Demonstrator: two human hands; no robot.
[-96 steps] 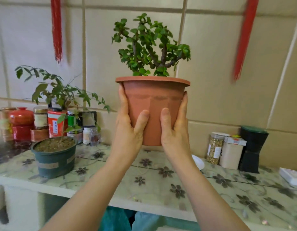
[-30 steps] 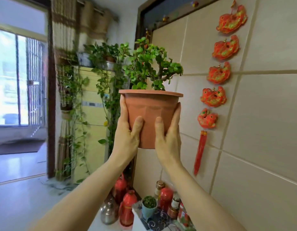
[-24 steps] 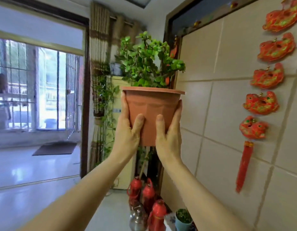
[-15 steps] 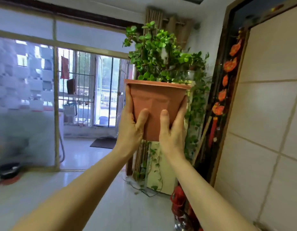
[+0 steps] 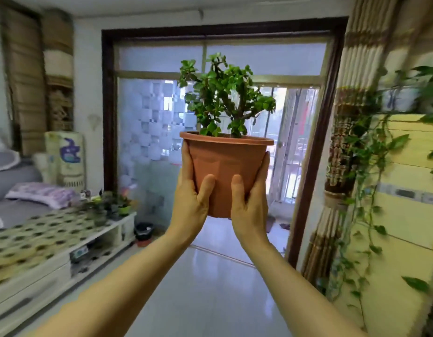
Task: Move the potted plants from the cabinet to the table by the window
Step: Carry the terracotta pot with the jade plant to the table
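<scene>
Terracotta pot [image 5: 225,171] upright, left fingers [image 5: 187,166] and right fingers [image 5: 263,171] clamped around it.

centre: bare glossy pale floor [image 5: 210,288] open from near to the far dark-framed doorway [image 5: 315,166] | left: long low white cabinet with green patterned top [image 5: 40,234], small potted plants [image 5: 113,205] at its far end | right: trailing green vines [image 5: 363,190] over yellow cabinet [image 5: 405,215], striped beige curtain [image 5: 341,142] beside the doorway
</scene>
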